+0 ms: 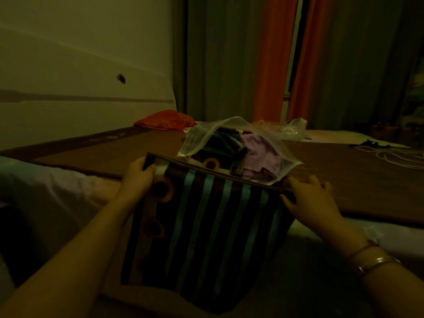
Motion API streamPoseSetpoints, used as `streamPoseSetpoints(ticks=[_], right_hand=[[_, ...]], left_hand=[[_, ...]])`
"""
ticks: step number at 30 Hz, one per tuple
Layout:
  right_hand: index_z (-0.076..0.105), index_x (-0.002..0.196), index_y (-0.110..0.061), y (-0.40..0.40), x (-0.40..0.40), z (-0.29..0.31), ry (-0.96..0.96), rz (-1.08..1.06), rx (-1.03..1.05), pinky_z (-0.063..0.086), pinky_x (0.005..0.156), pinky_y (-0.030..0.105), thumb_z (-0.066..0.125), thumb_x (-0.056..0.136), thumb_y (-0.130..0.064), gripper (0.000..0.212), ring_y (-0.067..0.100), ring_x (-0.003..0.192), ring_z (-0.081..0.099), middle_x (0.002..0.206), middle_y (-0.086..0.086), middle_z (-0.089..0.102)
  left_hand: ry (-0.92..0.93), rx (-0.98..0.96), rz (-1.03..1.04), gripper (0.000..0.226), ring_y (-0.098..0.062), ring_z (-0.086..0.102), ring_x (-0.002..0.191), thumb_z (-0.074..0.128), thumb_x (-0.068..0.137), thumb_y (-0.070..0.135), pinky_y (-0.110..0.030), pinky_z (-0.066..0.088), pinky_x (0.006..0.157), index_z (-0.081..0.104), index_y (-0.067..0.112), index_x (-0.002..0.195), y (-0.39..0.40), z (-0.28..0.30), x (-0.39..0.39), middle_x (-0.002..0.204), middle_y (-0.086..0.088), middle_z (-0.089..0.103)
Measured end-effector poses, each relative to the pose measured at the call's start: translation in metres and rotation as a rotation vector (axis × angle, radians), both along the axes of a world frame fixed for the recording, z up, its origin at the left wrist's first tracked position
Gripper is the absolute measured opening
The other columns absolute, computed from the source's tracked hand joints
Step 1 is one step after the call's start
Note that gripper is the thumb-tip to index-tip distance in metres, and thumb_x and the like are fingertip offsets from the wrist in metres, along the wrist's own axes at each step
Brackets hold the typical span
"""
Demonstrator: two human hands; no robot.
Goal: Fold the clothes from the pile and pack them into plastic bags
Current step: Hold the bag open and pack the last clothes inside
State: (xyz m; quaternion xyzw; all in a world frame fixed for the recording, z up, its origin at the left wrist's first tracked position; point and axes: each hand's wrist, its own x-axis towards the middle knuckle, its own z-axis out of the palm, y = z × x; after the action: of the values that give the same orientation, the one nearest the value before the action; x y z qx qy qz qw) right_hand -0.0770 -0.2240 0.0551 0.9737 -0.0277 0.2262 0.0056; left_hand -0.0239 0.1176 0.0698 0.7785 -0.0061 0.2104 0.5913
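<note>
Just beyond the held edge lay the clear plastic bag (231, 143), mouth open.
Left hand (137, 177) and right hand (309, 198) each pinched a top corner of the dark, teal-striped folded cloth (206, 226).

Two hands are in view, the left hand (137, 177) and the right hand (307, 198), each gripping a top corner of one striped cloth (206, 237), dark with blue-green stripes and orange rings. One clear plastic bag (202, 138) lies open behind it, holding at least two garments: one pale purple piece (261, 157) and one dark patterned piece (220, 145); any more inside cannot be counted. One further crumpled plastic bag (291, 128) sits beyond. One red cushion (165, 120) rests by the wall. Two orange curtain panels (273, 65) hang behind. Bangles (376, 262) circle the right wrist, at least two. One tangle of white cord (399, 157) lies at right.
</note>
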Motion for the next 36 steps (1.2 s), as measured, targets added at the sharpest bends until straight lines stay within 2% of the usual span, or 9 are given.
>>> streamPoseSetpoints(ticks=[4,7,11,13,16,21,26,31,36], right_hand=[[0.059,0.080,-0.029,0.002,0.001,0.000,0.147,-0.018,0.118,0.034,0.087,0.037,0.055,0.090,-0.042,0.016,0.024,0.101,0.038,0.090,0.000,0.043],[0.044,0.059,-0.019,0.008,-0.002,0.004,0.301,0.142,0.501,0.039,0.057,0.021,0.059,0.089,-0.028,0.035,0.014,0.063,0.045,0.064,-0.001,0.041],[0.049,0.076,-0.011,0.025,-0.018,0.020,0.518,0.311,1.083,0.042,0.047,0.021,0.054,0.094,-0.014,0.018,0.009,0.050,0.053,0.069,0.003,0.053],[0.052,0.094,-0.010,0.034,-0.024,0.029,0.509,0.428,1.381,0.048,0.047,0.023,0.052,0.093,-0.007,0.004,0.013,0.057,0.062,0.081,0.009,0.060],[0.059,0.105,-0.011,0.045,-0.030,0.039,0.467,0.621,1.622,0.055,0.063,0.029,0.044,0.095,-0.003,0.020,0.023,0.079,0.068,0.096,0.014,0.066],[0.063,0.106,-0.009,0.070,-0.038,0.048,0.347,0.757,1.271,0.052,0.078,0.031,0.051,0.090,0.005,0.025,0.018,0.085,0.071,0.095,0.008,0.074],[0.068,0.087,-0.019,0.077,-0.030,0.046,-0.028,0.607,0.987,0.052,0.056,0.023,0.071,0.083,-0.018,0.005,0.006,0.056,0.064,0.069,0.001,0.070],[0.064,0.077,-0.030,0.073,-0.014,0.035,-0.318,0.516,0.530,0.046,0.070,0.024,0.074,0.076,-0.036,0.012,0.004,0.084,0.051,0.084,-0.016,0.050],[0.055,0.067,-0.036,0.069,-0.003,0.033,-0.257,0.586,0.591,0.048,0.077,0.032,0.069,0.076,-0.046,0.019,0.012,0.090,0.046,0.089,-0.009,0.048]], left_hand=[[-0.023,0.066,0.016,0.016,-0.026,0.060,0.082,0.052,0.097,0.021,-0.038,0.049,0.072,0.062,0.010,0.094,-0.006,-0.001,-0.003,0.084,-0.007,0.061],[-0.032,0.059,-0.006,0.018,-0.024,0.062,0.082,0.057,0.094,0.023,-0.033,0.049,0.067,0.065,0.007,0.094,-0.013,0.003,-0.011,0.084,-0.007,0.063],[-0.062,0.036,-0.087,0.013,-0.011,0.062,0.082,0.062,0.091,0.024,-0.026,0.051,0.068,0.068,0.013,0.095,-0.040,0.015,-0.026,0.089,-0.001,0.066],[-0.069,0.007,-0.142,0.015,-0.011,0.062,0.087,0.062,0.091,0.024,-0.028,0.053,0.075,0.069,0.013,0.100,-0.055,0.019,-0.033,0.095,-0.002,0.067],[-0.079,-0.032,-0.214,0.015,-0.014,0.064,0.094,0.064,0.089,0.021,-0.033,0.054,0.084,0.070,0.015,0.102,-0.076,0.021,-0.042,0.100,-0.003,0.069],[-0.028,-0.155,-0.365,0.018,-0.014,0.069,0.087,0.065,0.088,0.017,-0.023,0.056,0.068,0.072,0.011,0.104,-0.098,0.019,-0.053,0.095,-0.005,0.073],[0.116,-0.371,-0.521,0.012,-0.016,0.070,0.082,0.062,0.089,0.018,-0.021,0.056,0.061,0.071,0.017,0.097,-0.108,0.017,-0.061,0.092,-0.005,0.073],[0.125,-0.363,-0.590,0.024,-0.017,0.070,0.083,0.057,0.092,0.032,-0.023,0.057,0.068,0.071,0.013,0.093,-0.109,0.016,-0.063,0.087,-0.006,0.072],[0.021,-0.265,-0.625,0.019,-0.018,0.070,0.093,0.059,0.089,0.010,-0.026,0.058,0.078,0.069,0.009,0.106,-0.101,0.017,-0.060,0.100,-0.008,0.073]])
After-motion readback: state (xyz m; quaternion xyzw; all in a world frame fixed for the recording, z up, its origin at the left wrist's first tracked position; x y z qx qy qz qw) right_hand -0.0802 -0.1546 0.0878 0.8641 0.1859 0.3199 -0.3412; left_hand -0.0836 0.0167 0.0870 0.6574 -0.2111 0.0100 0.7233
